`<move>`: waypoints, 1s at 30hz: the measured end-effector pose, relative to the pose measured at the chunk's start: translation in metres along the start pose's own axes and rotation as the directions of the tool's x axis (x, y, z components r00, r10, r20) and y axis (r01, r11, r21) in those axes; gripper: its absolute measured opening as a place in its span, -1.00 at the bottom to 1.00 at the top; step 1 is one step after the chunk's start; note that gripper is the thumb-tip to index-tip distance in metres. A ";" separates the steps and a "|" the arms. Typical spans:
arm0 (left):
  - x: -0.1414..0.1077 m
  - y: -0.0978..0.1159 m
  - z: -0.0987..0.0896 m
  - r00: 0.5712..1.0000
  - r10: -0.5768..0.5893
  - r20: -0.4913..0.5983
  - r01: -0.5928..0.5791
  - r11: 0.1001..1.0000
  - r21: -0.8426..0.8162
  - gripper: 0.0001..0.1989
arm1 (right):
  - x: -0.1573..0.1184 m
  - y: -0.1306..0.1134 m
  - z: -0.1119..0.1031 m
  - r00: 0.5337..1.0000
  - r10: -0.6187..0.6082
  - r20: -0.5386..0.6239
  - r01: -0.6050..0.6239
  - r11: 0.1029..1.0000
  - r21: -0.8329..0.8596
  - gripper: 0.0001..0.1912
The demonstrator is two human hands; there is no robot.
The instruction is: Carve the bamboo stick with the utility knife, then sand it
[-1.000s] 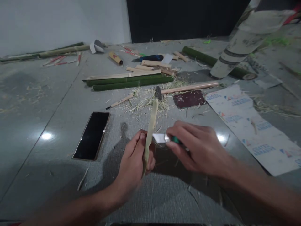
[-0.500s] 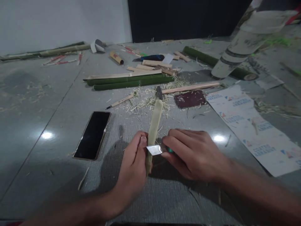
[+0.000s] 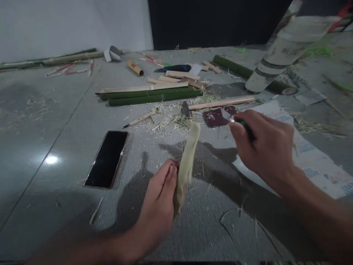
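A pale green bamboo strip [image 3: 189, 152] stands tilted up from my left hand [image 3: 162, 195], whose fingers are closed round its lower part. Thin shavings hang from the strip's right edge. My right hand [image 3: 261, 143] is closed on a knife [image 3: 245, 127] with a green handle. The blade points up and left, over a dark red sheet [image 3: 219, 117], and is apart from the strip. Just beyond the strip's top lies a hammer [image 3: 220, 103] with a wooden handle, among a heap of shavings [image 3: 171, 119].
A phone [image 3: 107, 159] lies at the left. Green split bamboo [image 3: 154, 97], a small chisel [image 3: 140, 119] and a blue-handled tool [image 3: 178, 68] lie farther back. Printed paper [image 3: 317, 162] is at the right, partly under my right arm. A person's leg [image 3: 273, 59] stands at the back right.
My right hand has moved the knife away from the strip, up and to the right. The strip has shifted slightly right, and loose slivers now show on its right edge.
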State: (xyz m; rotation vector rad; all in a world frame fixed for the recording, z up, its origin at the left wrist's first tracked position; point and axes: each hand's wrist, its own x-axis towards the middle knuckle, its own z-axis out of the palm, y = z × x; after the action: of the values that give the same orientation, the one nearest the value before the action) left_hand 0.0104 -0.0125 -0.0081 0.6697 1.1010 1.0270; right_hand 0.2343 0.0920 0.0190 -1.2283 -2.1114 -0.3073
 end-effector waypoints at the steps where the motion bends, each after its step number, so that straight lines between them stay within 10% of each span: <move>1: 0.002 0.001 0.000 1.000 0.004 -0.003 -0.004 0.999 -0.032 -0.61 | 0.000 -0.001 0.000 1.000 -0.014 0.000 0.014 1.000 0.023 -0.79; 12: 0.011 0.006 0.002 0.999 0.034 -0.023 -0.036 0.996 -0.081 -0.60 | -0.014 -0.054 0.001 0.877 -0.422 0.232 0.321 0.872 0.371 -0.72; 24: 0.009 0.008 0.002 0.999 0.046 -0.008 -0.046 0.998 0.048 -0.60 | -0.010 -0.044 -0.003 0.909 -0.370 0.192 0.345 0.926 0.152 -0.79; 30: -0.004 -0.001 -0.002 0.995 0.001 0.101 -0.022 0.978 0.209 -0.56 | 0.003 0.003 -0.002 0.999 0.013 0.034 -0.010 0.996 -0.090 -0.75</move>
State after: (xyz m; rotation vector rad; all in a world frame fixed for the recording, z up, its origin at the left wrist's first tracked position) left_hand 0.0082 -0.0169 -0.0077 0.8889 1.1280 0.8835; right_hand 0.2368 0.0947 0.0218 -1.3055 -2.1390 -0.3821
